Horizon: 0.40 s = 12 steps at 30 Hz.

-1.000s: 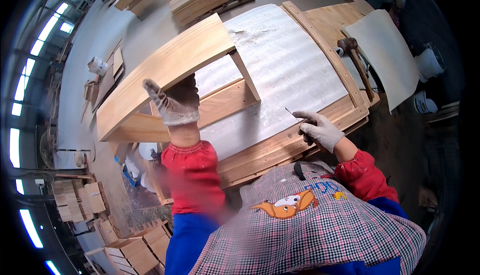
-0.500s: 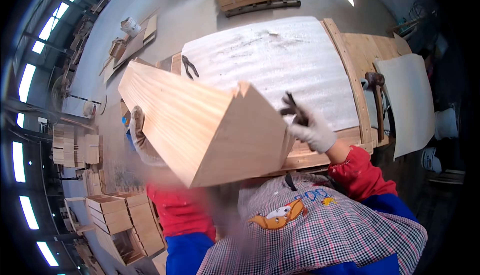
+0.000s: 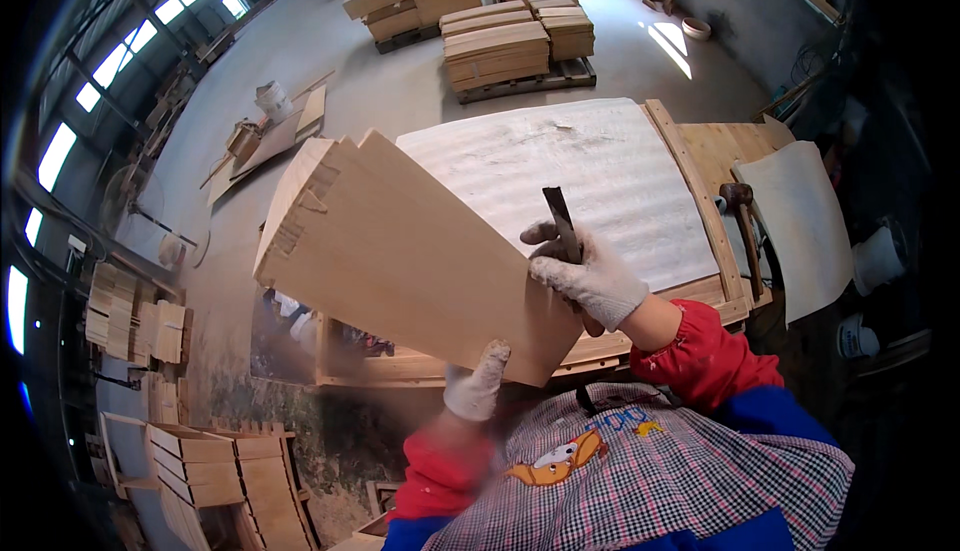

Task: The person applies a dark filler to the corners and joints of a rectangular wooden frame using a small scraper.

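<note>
A pale wooden drawer [image 3: 420,261] is held tilted above the bench, with a notched corner joint at its far left end. My left hand [image 3: 478,383], in a white glove, grips its near lower edge, thumb on the outer panel and fingers hidden behind. In my gloved right hand [image 3: 590,271] is a chisel [image 3: 563,221], its dark flat blade pointing up and its handle end showing below the fist. That hand is against the drawer's right end. White foam sheeting [image 3: 630,171] covers the bench top beyond.
A wooden mallet [image 3: 738,199] lies at the bench's right side, beside a pale curved sheet [image 3: 800,221]. Stacked boards [image 3: 497,51] stand on a pallet ahead. Wooden cabinets [image 3: 215,466] stand at lower left. White buckets [image 3: 880,256] are at the far right.
The drawer has been turned, so its notched corner now points far left and its plain side faces me. My left hand has moved right to the near edge. The pliers are now out of sight.
</note>
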Available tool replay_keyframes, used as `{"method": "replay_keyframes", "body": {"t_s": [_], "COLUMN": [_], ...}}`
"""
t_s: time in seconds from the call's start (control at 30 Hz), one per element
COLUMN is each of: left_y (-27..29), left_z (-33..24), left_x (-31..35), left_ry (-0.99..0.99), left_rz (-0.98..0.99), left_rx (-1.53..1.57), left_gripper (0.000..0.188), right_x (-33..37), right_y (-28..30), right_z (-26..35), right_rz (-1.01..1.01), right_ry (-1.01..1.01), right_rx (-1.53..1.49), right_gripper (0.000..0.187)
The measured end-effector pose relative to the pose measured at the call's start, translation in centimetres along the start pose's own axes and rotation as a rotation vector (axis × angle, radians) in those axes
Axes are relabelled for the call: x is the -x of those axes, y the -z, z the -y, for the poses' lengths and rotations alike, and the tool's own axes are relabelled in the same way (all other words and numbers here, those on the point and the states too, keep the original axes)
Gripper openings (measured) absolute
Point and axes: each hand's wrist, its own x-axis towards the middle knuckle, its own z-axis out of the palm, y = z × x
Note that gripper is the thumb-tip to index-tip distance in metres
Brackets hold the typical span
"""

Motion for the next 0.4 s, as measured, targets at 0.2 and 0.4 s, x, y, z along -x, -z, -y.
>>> {"method": "replay_keyframes", "body": {"t_s": [0.2, 0.4], "left_y": [3.0, 3.7], "left_z": [-1.0, -3.4], "left_x": [-2.1, -2.2], "left_ry": [-0.161, -0.388], "left_rz": [-0.053, -0.012], "left_rx": [0.246, 0.041], "left_gripper": [0.029, 0.027], "right_x": [1.2, -0.3], "right_y": [-6.3, -9.6], "right_z": [2.2, -2.0], "right_rz": [-0.315, -0.206], "right_ry": [0.618, 0.878], "right_rx": [-0.235, 0.4], "right_gripper": [0.027, 0.039]}}
